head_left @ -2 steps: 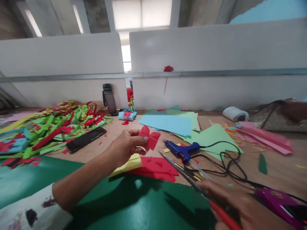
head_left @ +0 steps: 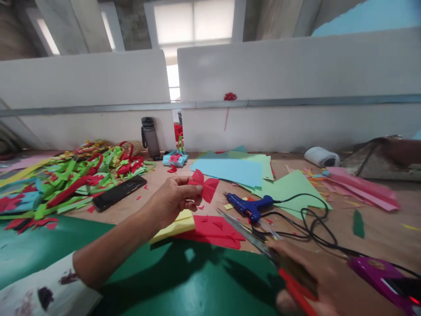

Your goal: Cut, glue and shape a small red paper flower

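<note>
The left hand (head_left: 173,197) pinches a folded red paper cutout (head_left: 204,185), petal-shaped, above the brown table (head_left: 378,228). The right hand (head_left: 315,281), blurred, grips red-handled scissors (head_left: 259,239). A blue glue gun (head_left: 250,205) lies just beyond; white partitions (head_left: 296,70) rise far behind.

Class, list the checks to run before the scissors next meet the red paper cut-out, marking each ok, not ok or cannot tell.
1. Red paper cut-out pinched in left hand: ok.
2. Scissors gripped in right hand: ok.
3. Blades open: cannot tell, blurred.
4. Blade tips apart from left fingers: ok.
5. Blue glue gun clear of blades: not ok, it lies just beside them.
</note>
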A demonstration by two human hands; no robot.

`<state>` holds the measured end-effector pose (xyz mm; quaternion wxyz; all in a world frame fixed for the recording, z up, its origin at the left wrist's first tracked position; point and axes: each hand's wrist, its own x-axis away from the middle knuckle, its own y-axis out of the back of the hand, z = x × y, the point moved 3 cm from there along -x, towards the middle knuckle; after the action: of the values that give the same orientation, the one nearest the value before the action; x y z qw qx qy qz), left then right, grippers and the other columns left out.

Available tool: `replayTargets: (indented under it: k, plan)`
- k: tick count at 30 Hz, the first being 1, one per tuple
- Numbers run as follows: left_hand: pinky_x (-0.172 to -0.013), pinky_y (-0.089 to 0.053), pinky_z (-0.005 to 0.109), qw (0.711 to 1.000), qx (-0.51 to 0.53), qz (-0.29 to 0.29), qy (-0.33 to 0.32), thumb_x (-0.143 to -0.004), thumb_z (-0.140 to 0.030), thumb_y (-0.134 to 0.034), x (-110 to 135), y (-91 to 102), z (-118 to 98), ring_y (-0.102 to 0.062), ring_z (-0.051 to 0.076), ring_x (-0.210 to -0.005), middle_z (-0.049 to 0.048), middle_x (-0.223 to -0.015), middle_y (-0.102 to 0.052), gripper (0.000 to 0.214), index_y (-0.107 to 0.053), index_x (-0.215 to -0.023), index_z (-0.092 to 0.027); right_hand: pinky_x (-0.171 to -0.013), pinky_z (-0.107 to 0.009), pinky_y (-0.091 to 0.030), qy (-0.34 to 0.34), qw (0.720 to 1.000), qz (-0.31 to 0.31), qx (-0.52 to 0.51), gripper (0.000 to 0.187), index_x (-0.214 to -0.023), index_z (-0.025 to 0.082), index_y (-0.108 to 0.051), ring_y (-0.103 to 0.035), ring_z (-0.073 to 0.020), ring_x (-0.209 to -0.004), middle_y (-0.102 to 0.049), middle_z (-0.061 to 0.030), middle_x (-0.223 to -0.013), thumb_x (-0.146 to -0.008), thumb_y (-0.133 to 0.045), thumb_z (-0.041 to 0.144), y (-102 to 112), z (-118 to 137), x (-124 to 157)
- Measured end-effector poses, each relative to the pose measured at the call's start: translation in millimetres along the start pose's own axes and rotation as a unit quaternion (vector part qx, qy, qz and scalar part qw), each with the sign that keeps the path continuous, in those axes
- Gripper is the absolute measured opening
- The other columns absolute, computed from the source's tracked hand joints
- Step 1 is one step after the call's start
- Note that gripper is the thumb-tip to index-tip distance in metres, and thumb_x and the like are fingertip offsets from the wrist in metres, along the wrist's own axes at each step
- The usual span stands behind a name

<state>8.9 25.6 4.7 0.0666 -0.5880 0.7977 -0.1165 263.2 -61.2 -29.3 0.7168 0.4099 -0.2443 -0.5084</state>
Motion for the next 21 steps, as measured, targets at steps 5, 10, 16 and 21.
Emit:
replayTargets:
  k: [5,10,16,21]
  plan:
    - [-0.045,-0.038,0.018,1.000,0.013,0.007,0.000,-0.066,-0.018,-0.075,15,-20.7,3,-0.048,0.007,-0.047,-0.0025,-0.052,-0.054,0.020,-0.057,-0.060,-0.013,-0.075,-0.043,-0.054,-0.005,0.989,-0.047,0.139,0.051,-0.118,0.022,-0.061,-0.067,-0.0321,-0.090,-0.071,-0.0096,-0.103,-0.068,-0.066,0.025,-3,16,-11]
    - [-0.046,-0.038,0.018,0.998,0.052,-0.007,0.023,-0.065,-0.019,-0.076,27,-35.7,21,-0.049,0.008,-0.050,-0.0034,-0.053,-0.053,0.023,-0.054,-0.060,-0.014,-0.079,-0.046,-0.052,0.006,0.978,-0.031,0.206,0.053,-0.126,0.013,-0.054,-0.065,-0.0334,-0.096,-0.065,-0.0181,-0.114,-0.075,-0.059,0.023,-17,22,-10]
    - [-0.050,-0.039,0.021,0.999,0.042,0.008,0.020,-0.072,-0.024,-0.072,32,-41.6,39,-0.047,0.008,-0.048,-0.0034,-0.052,-0.053,0.022,-0.055,-0.062,-0.015,-0.073,-0.043,-0.049,0.009,0.982,0.030,0.187,0.032,-0.109,0.015,-0.059,-0.064,-0.0325,-0.088,-0.068,-0.0141,-0.097,-0.078,-0.056,0.024,-35,33,-14]
    - [-0.050,-0.039,0.021,0.998,0.047,0.032,0.027,-0.074,-0.027,-0.072,32,-45.7,53,-0.048,0.008,-0.049,-0.0027,-0.055,-0.054,0.023,-0.056,-0.064,-0.014,-0.075,-0.045,-0.047,0.024,0.983,0.042,0.176,0.031,-0.105,0.015,-0.062,-0.062,-0.0341,-0.090,-0.066,-0.0151,-0.100,-0.076,-0.059,0.026,-33,37,-20]
